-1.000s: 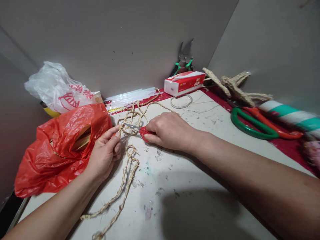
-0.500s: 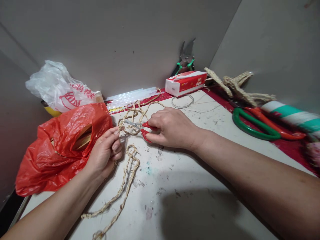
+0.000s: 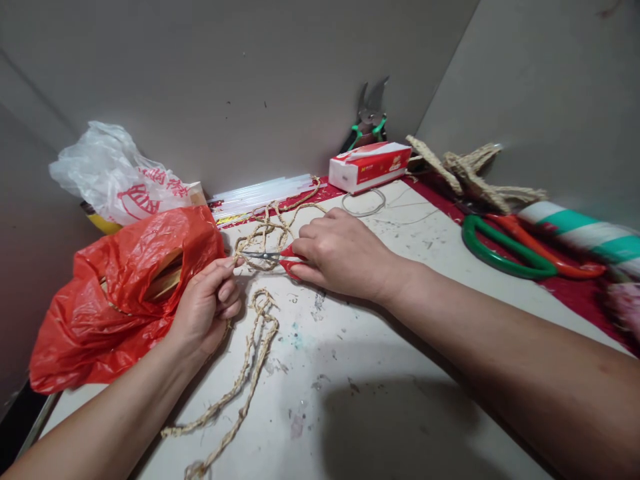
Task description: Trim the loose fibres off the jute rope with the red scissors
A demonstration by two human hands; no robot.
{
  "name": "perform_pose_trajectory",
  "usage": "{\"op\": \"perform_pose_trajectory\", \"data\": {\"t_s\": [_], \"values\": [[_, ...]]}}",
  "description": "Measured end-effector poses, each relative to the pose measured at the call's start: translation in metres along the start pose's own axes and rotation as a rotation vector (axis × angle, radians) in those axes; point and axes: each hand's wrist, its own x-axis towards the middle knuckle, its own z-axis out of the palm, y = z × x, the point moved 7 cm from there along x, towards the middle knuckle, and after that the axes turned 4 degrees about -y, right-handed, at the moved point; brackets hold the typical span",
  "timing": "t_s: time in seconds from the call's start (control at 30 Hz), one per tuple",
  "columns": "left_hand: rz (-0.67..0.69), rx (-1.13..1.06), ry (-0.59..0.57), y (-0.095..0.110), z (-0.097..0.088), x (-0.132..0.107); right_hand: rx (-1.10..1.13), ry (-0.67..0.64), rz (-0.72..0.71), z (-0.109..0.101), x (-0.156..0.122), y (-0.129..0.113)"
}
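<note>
My right hand (image 3: pixel 327 250) is closed around the red handles of a small pair of scissors (image 3: pixel 267 255). Their blades point left and meet the straw-coloured braided rope (image 3: pixel 265 230) close to my left fingertips. My left hand (image 3: pixel 213 293) pinches that rope between thumb and forefinger, the other fingers curled in. Beyond both hands the rope lies in loose loops on the white table (image 3: pixel 380 347). A separate doubled piece of braided rope (image 3: pixel 253 363) lies nearer to me, with a small loop at its far end.
At left sit a red plastic bag (image 3: pixel 125 287) and a white plastic bag (image 3: pixel 120 177). Clear sticks (image 3: pixel 265 193), a tissue pack (image 3: pixel 370 167) and pruning shears (image 3: pixel 370 117) line the back wall. Large scissors with green and orange handles (image 3: pixel 505 257) and a striped roll (image 3: pixel 585 230) lie at right.
The scissors' blades have come together at the rope beside my left fingertips. My right hand's fingers have closed a little on the handles. The left hand keeps its pinch.
</note>
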Motion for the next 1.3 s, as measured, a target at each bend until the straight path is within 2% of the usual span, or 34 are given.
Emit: {"op": "perform_pose_trajectory", "data": {"t_s": [0.5, 0.77, 1.3], "values": [[0.004, 0.079, 0.036, 0.0007, 0.0024, -0.0035, 0.042, -0.049, 0.017, 0.0005, 0.0006, -0.0032], [0.092, 0.118, 0.079, 0.0033, 0.0002, -0.0037, 0.051, -0.077, 0.021, 0.0019, 0.0008, -0.0052], [0.062, 0.111, 0.065, 0.0018, 0.0001, -0.0035, 0.085, -0.077, 0.029, 0.0025, 0.0001, -0.0075]]}}
